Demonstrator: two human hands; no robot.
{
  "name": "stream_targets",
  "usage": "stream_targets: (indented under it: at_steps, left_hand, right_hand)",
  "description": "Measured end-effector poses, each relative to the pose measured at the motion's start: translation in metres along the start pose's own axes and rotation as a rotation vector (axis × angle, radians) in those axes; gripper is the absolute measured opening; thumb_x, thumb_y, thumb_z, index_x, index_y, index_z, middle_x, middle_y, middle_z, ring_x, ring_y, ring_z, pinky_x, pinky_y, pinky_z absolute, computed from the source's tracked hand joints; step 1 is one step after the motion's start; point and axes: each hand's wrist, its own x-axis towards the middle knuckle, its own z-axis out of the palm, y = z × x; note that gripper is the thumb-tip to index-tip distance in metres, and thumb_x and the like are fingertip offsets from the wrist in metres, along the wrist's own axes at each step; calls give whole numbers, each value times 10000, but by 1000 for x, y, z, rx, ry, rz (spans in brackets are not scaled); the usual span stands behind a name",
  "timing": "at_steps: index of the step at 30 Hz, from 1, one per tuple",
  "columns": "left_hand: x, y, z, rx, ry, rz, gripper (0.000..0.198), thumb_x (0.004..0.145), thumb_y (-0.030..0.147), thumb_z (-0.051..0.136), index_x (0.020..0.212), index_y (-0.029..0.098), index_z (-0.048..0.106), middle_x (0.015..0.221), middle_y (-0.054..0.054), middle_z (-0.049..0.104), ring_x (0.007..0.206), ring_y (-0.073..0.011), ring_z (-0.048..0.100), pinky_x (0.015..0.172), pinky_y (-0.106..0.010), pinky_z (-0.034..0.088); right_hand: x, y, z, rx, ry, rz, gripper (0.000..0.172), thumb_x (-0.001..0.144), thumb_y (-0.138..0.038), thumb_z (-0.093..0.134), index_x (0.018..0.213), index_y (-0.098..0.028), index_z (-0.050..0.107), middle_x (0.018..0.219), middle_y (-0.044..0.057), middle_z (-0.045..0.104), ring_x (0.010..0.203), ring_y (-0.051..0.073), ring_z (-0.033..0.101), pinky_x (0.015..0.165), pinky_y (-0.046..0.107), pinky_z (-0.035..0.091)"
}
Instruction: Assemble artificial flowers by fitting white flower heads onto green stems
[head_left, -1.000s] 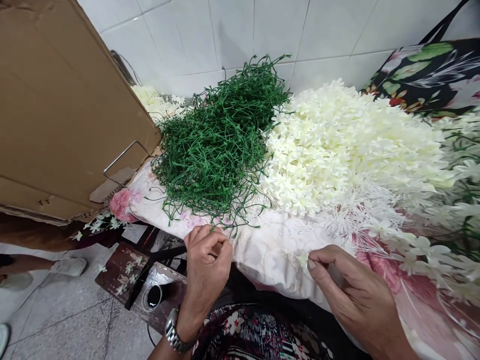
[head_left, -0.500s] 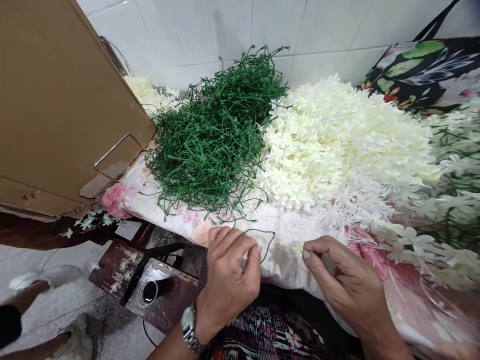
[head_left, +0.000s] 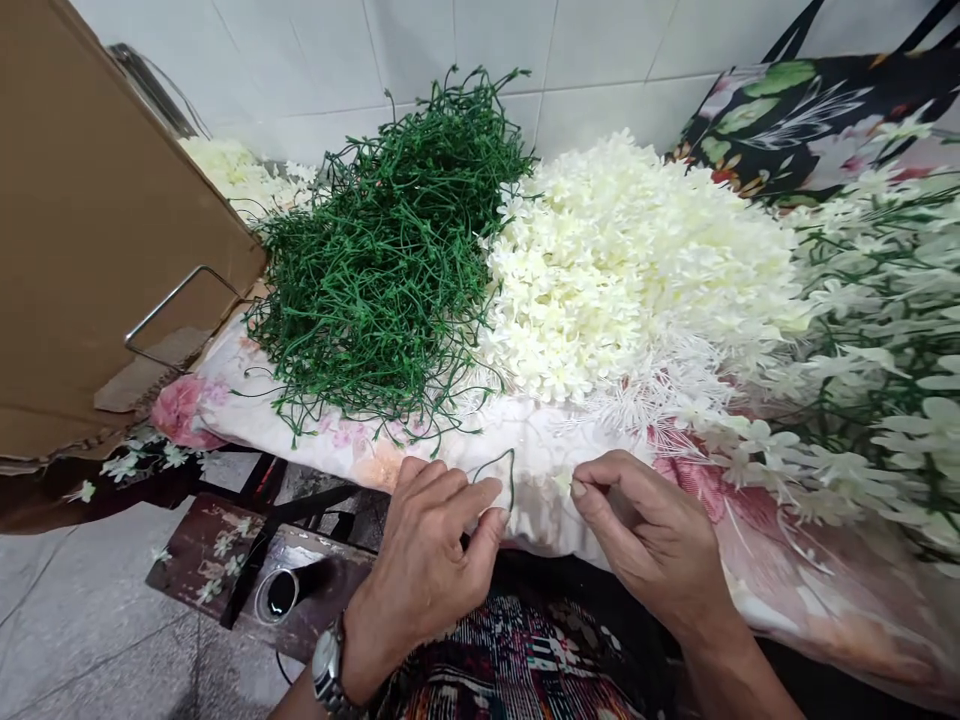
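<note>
Green stem (head_left: pixel 513 472) near cloth edge (head_left: pixel 551 532)

The left hand (head_left: pixel 435 540), its back turned up, pinches thumb to forefinger; the right hand (head_left: pixel 654 535), apart from it, pinches likewise. The right forearm (head_left: pixel 750 675) slants in from below.

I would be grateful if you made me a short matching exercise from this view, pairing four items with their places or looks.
Items
1. Bent green stem
2. Wristwatch
3. Cup with dark contents
4. Heap of cream flowers

Places or looks
A. Standing on the dark wooden bench
B. Lying to the right of the tangled green stem heap
C. Held in the grip of the left hand
D. Silver-coloured, with a link band

Right pairs: 1-C, 2-D, 3-A, 4-B
</note>
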Motion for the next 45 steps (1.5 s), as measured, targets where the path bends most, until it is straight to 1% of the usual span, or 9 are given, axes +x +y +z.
stream_targets:
  at_steps: [4,11,18,24,30,34,37,39,45]
  left_hand:
    - [1,-5,-5,-68,-21,14,173,793,85,485,861,144,632,649,-18,607,647,-176,516,688,-359,381]
    - [0,-14,-9,-159,-107,113,339,782,-48,392,955,146,609,721,-35,634,700,-160,528,710,-335,424]
    - [4,-19,8,-198,76,218,304,783,-34,411,855,167,629,659,-17,647,609,-132,551,634,-299,430]
    - [4,-16,6,-130,195,242,283,743,-30,468,824,183,637,658,-14,606,602,-138,527,602,-306,415]
    - [5,-11,2,-205,320,230,264,761,-1,523,899,209,606,890,-58,616,846,-192,574,763,-401,472]
    - [11,-1,0,-333,361,283,266,774,-9,520,929,195,591,772,-25,616,796,-181,595,794,-413,480]
    - [15,7,1,-415,413,222,271,786,-11,536,952,185,621,727,-6,580,695,-132,566,655,-297,483]
    - [18,12,2,-451,399,136,260,810,12,534,974,189,634,701,10,554,634,-99,530,561,-226,443]
    - [19,17,6,-610,197,-154,197,867,118,477,947,208,633,710,12,618,630,-95,571,569,-195,459]
  right_hand:
    - [0,-1,0,4,6,0,120,821,-109,514,725,-178,537,634,-21,547,552,82,516,522,196,402]
    - [1,-1,1,-6,21,0,126,820,-118,507,717,-179,546,632,-14,558,544,85,521,515,205,410]
    - [1,0,1,-28,28,8,122,823,-130,504,725,-181,557,633,-9,567,548,93,525,520,215,418]
    - [1,0,1,-29,36,1,122,821,-118,505,726,-182,546,629,-15,557,550,91,521,517,208,418]
    - [1,-1,1,-29,32,4,121,822,-113,504,732,-185,541,626,-19,555,543,89,522,511,203,414]
    - [2,-2,0,5,33,21,122,816,-117,503,723,-181,549,622,-18,561,546,86,524,512,197,415]
    - [3,-3,0,50,34,28,137,814,-127,502,696,-179,548,601,-17,550,532,87,510,499,200,408]
    - [2,-4,-1,100,33,28,134,810,-125,504,694,-177,547,596,-18,540,529,87,503,492,200,405]
    - [-1,-6,-11,203,44,5,118,810,-103,502,732,-182,541,615,-14,521,561,98,503,508,211,411]
